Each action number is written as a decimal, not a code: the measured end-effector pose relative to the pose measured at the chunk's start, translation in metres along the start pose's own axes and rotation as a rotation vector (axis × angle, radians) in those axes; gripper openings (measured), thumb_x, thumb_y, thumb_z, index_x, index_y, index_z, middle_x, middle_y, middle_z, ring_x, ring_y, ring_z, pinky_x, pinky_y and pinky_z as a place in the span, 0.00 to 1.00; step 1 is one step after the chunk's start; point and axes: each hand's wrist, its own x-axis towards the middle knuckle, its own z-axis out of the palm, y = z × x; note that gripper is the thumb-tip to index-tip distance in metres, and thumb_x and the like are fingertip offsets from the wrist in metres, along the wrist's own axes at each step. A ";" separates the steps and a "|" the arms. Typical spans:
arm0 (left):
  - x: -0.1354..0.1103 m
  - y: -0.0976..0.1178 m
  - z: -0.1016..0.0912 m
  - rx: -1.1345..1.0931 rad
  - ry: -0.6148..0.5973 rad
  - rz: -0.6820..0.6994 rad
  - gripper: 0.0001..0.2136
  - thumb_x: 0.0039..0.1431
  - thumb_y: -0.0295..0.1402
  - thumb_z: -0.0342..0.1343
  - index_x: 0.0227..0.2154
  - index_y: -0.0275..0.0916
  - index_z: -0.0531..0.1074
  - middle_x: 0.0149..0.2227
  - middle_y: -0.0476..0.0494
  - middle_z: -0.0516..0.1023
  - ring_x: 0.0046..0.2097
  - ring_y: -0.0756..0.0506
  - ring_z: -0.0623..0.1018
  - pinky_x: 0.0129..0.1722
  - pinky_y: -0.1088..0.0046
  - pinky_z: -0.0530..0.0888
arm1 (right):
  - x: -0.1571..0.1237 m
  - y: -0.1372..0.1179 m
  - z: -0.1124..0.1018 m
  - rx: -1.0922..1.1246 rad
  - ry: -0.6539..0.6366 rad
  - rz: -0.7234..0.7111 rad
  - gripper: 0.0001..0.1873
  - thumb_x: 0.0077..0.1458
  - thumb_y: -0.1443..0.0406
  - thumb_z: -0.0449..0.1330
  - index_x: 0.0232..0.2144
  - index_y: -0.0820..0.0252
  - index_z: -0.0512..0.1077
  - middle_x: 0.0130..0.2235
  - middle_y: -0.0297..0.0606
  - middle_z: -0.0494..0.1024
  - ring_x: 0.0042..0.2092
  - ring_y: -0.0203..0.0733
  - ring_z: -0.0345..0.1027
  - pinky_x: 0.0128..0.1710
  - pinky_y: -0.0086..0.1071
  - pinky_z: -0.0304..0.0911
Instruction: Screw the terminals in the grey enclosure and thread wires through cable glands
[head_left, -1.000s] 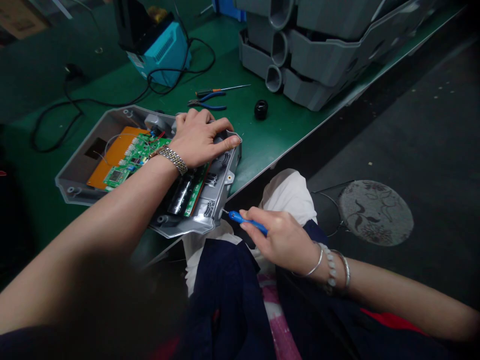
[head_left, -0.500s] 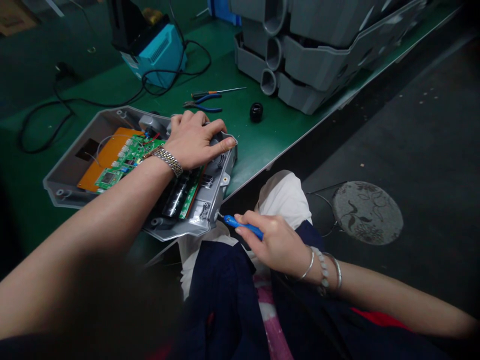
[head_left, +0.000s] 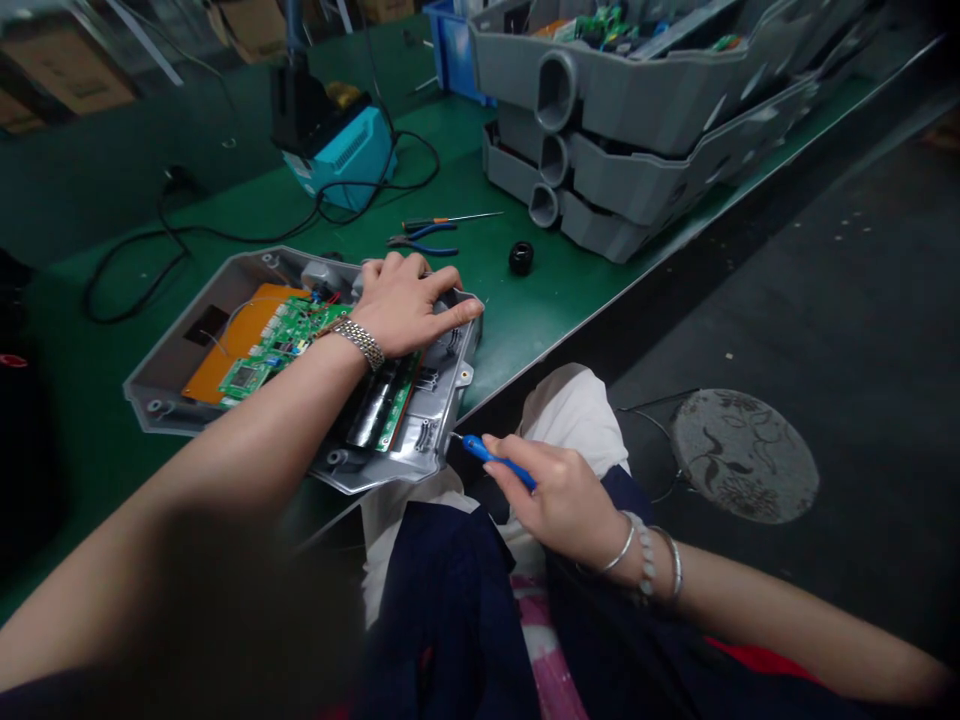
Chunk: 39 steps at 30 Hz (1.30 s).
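Observation:
A grey housing (head_left: pixel 172 350) lies open on the green bench, hanging partly over the near edge. Inside it sit a green circuit board (head_left: pixel 277 345) on an orange sheet and black cylinders (head_left: pixel 375 405). My left hand (head_left: pixel 409 300) presses flat on the housing's right end, fingers spread over the rim. My right hand (head_left: pixel 559 495) grips a blue-handled screwdriver (head_left: pixel 495 460) below the bench edge. Its tip touches the housing's near right corner.
A teal box (head_left: pixel 341 160) with black cables stands at the back. Blue-handled pliers (head_left: pixel 420 243), a thin screwdriver (head_left: pixel 450 220) and a black round cap (head_left: pixel 520 257) lie beyond the housing. Stacked grey housings (head_left: pixel 637 130) fill the right of the bench. A round patterned stool (head_left: pixel 742 455) stands on the floor.
The view has tilted up, showing more of the stacked housings. Both hands keep their places on the housing and the screwdriver.

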 end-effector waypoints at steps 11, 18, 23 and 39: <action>-0.002 0.003 -0.001 0.024 0.017 -0.007 0.34 0.61 0.67 0.35 0.49 0.49 0.74 0.45 0.37 0.71 0.54 0.27 0.69 0.54 0.40 0.63 | 0.021 -0.006 -0.029 0.414 -0.105 0.151 0.12 0.62 0.59 0.63 0.43 0.59 0.78 0.36 0.38 0.82 0.30 0.36 0.71 0.28 0.28 0.62; -0.001 0.002 0.000 0.025 0.009 -0.003 0.37 0.60 0.68 0.32 0.50 0.49 0.74 0.46 0.36 0.71 0.54 0.26 0.69 0.54 0.39 0.62 | 0.006 0.002 -0.009 -0.069 -0.035 -0.062 0.10 0.68 0.61 0.55 0.41 0.58 0.75 0.38 0.40 0.81 0.40 0.41 0.76 0.40 0.30 0.65; -0.001 0.003 0.002 0.022 0.028 -0.035 0.37 0.60 0.69 0.32 0.50 0.49 0.75 0.46 0.37 0.71 0.54 0.28 0.69 0.54 0.43 0.62 | 0.001 -0.006 -0.003 0.159 -0.155 0.118 0.07 0.66 0.61 0.57 0.38 0.58 0.71 0.40 0.36 0.80 0.40 0.37 0.74 0.39 0.28 0.63; -0.011 0.004 0.009 -0.139 0.152 -0.023 0.40 0.57 0.72 0.30 0.47 0.52 0.79 0.45 0.33 0.73 0.53 0.28 0.69 0.52 0.49 0.60 | -0.003 0.025 -0.006 0.041 0.063 -0.005 0.09 0.62 0.61 0.65 0.44 0.58 0.77 0.40 0.40 0.81 0.37 0.37 0.75 0.39 0.27 0.69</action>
